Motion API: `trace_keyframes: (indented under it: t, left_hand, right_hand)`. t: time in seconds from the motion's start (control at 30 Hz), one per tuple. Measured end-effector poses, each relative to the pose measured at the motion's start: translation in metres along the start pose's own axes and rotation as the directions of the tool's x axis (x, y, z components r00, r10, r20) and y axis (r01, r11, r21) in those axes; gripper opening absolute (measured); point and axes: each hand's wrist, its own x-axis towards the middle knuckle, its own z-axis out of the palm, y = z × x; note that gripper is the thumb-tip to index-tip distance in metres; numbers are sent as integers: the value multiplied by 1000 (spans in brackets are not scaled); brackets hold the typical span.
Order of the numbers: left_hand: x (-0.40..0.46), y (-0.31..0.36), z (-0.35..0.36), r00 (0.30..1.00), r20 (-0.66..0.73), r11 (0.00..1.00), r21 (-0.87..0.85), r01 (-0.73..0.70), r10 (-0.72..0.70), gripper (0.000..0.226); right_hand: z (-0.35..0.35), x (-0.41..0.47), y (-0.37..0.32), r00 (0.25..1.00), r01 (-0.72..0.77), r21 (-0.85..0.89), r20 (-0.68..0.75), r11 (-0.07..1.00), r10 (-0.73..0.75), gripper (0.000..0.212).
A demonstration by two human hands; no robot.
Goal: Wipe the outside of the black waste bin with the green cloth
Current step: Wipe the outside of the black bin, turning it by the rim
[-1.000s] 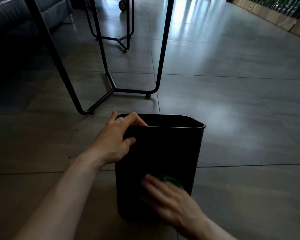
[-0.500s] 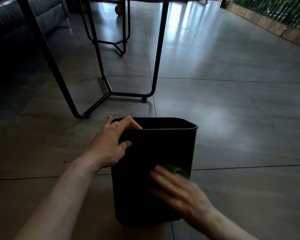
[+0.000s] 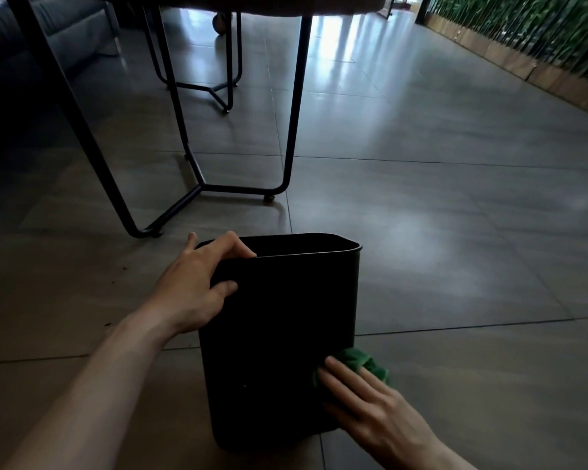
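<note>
On the tiled floor (image 3: 455, 232), just in front of a black metal table frame (image 3: 197, 184), stands the black waste bin (image 3: 279, 334), upright, open mouth up. Left hand (image 3: 197, 283) grips the near-left corner of the rim: fingers curled over the edge into the opening, thumb pressed against the outer wall below. Judged purpose: a brace, so the light bin neither slides nor tips under sideways wiping pressure. Right hand (image 3: 370, 405) lies low on the near face toward the right corner, fingers fairly straight and close together, pressing the green cloth (image 3: 360, 362) flat against the wall rather than clenching it. The cloth is bunched and pokes out past the fingertips, overhanging the bin's right edge (whether it already touches the right side face cannot be told from this view). A flat palm spreads pressure over more cloth, which suits a broad smooth panel. Judgement on progress: the near face is being worked at its lower right; right, far and left faces look yet to be done, and the bin would need turning to reach them. Dim lighting; no dirt or streaks discernible on the black surface.
</note>
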Motion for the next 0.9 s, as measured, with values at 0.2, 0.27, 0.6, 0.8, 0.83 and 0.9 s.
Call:
trace_keyframes:
  t: [0.2, 0.27, 0.6, 0.8, 0.83, 0.9]
  left_hand:
    - [1, -4, 1, 999, 17, 999, -17, 34, -34, 46]
    - [1, -3, 0, 999, 24, 1000, -11, 24, -24, 46]
    - [-14, -4, -24, 995, 97, 1000, -20, -11, 13, 43]
    - [-19, -16, -31, 997, 79, 1000, -11, 9, -8, 37]
    - [-19, -18, -30, 999, 41, 1000, -13, 16, -15, 37]
    - [-18, -25, -30, 997, -49, 999, -5, 53, -53, 36]
  right_hand:
    - [-63, 9, 53, 597, -701, 546, 98, 459, 796, 35]
    - [-88, 18, 89, 272, -758, 648, 214, 72, 938, 23]
    - [-102, 78, 144, 630, -772, 264, 435, 578, 643, 56]
    - [-98, 108, 139, 792, -548, 199, 437, 812, 428, 29]
    - [-101, 110, 138, 803, -523, 206, 446, 827, 396, 24]
    - [-107, 113, 134, 820, -470, 224, 470, 853, 328, 19]
